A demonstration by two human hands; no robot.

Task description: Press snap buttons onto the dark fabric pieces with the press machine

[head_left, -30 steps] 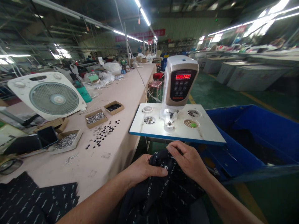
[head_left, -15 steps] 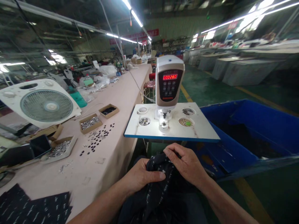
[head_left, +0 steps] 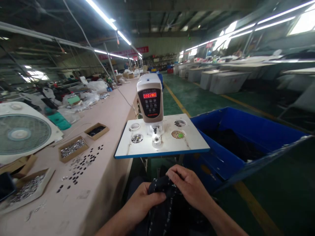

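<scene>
Low in front of me, a black garment (head_left: pixel 162 209) with small white print is bunched between both hands. My left hand (head_left: pixel 145 200) grips it with the thumb laid across the top of the cloth. Pinching the upper edge, my right hand (head_left: pixel 187 183) has its thumb and fingers closed on the fabric. Just beyond the hands stands a snap-fastening machine (head_left: pixel 150 98) with a red display reading 000280. Its lit lower die (head_left: pixel 156 140) has no cloth on it. The garment's lower part drops into shadow on my lap.
Around the die, the white machine table (head_left: pixel 167 147) has round cups of small fasteners. To the left, a long table (head_left: pixel 98 170) holds a box of metal parts (head_left: pixel 73 149), scattered black snap caps (head_left: pixel 81 167) and a fan (head_left: pixel 22 131). A blue bin (head_left: pixel 246 131) with dark cloth stands right.
My view has turned right and up, so the machine and tables appear farther left. Both hands still hold the garment; a metal snap seen earlier by the left thumb no longer shows.
</scene>
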